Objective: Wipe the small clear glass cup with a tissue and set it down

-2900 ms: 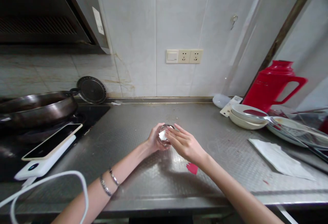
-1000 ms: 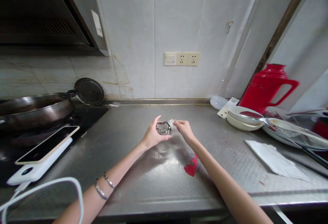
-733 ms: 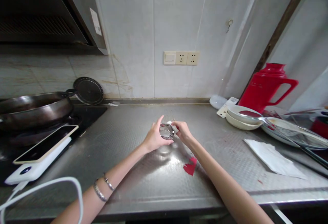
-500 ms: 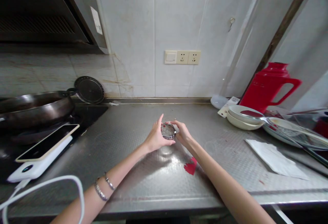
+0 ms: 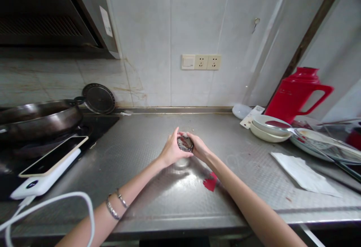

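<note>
Left hand: the left hand [image 5: 170, 151] curls round the left side of a small clear glass [image 5: 185, 144].
Right hand: the right hand [image 5: 199, 147] grips the right side of it.
Glass: in the middle of the picture, between both hands, above the shiny metal counter [image 5: 146, 134]; too small to tell what is inside.
Red scrap: the red scrap [image 5: 209, 183] lies low in the middle, near the right arm.
Right side: a red jug [image 5: 291, 96] stands behind two stacked bowls [image 5: 270, 137].
Left side: a big pan [image 5: 42, 124] and a phone [image 5: 55, 156].
</note>
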### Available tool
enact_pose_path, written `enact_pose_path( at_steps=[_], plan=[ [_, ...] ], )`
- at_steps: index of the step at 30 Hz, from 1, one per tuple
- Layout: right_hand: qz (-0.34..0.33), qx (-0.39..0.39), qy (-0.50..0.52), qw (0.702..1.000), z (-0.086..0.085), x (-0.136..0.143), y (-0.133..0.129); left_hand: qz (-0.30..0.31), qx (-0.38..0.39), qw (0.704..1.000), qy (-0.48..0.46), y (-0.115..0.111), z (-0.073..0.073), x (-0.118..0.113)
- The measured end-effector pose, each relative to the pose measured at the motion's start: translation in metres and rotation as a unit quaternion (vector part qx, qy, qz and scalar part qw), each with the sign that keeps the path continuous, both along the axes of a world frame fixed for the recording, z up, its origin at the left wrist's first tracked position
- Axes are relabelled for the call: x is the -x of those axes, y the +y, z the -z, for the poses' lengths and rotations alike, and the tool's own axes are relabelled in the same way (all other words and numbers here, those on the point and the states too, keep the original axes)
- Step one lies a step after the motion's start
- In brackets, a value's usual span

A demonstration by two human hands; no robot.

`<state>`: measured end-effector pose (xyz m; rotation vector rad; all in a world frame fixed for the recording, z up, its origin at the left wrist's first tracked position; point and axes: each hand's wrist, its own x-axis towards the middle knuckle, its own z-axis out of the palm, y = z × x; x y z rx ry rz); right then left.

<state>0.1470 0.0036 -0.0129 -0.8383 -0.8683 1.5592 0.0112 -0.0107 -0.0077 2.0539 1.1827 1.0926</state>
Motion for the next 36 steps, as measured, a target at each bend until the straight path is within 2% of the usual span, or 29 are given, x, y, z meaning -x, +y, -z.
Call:
enact_pose_path(
  at_steps=[4, 9, 13, 17, 21, 25, 27, 32, 36],
  plan=[
    [0.048, 0.01, 0.015, 0.999, 0.004, 0.006, 0.001, -0.03, -0.038, 0.999, 0.012, 0.002, 0.001, 0.001],
    [0.093, -0.001, 0.027, 0.995, 0.013, 0.015, 0.0, -0.053, -0.072, 0.996, 0.007, 0.006, 0.016, -0.001],
    [0.121, -0.015, -0.004, 0.993, 0.018, 0.012, 0.002, -0.005, -0.035, 0.999, -0.02, 0.004, 0.024, -0.006],
    [0.118, -0.016, -0.02, 0.993, 0.015, 0.0, 0.009, 0.069, 0.002, 0.997, -0.047, 0.004, 0.024, -0.007],
    [0.101, -0.002, -0.01, 0.995, 0.006, -0.009, 0.013, 0.063, 0.062, 0.991, -0.102, 0.011, 0.021, -0.003],
    [0.115, -0.001, -0.013, 0.993, 0.005, -0.009, 0.014, 0.104, 0.056, 0.985, -0.129, 0.014, 0.017, 0.001],
    [0.134, -0.003, -0.013, 0.991, 0.008, -0.008, 0.015, 0.086, 0.045, 0.988, -0.123, 0.011, 0.016, 0.0],
    [0.184, -0.029, -0.013, 0.983, 0.015, 0.0, 0.015, -0.014, 0.003, 0.994, -0.112, 0.007, 0.02, -0.007],
    [0.179, -0.044, -0.02, 0.983, 0.017, 0.009, 0.011, -0.082, -0.02, 0.986, -0.143, 0.01, 0.027, -0.012]
  ],
)
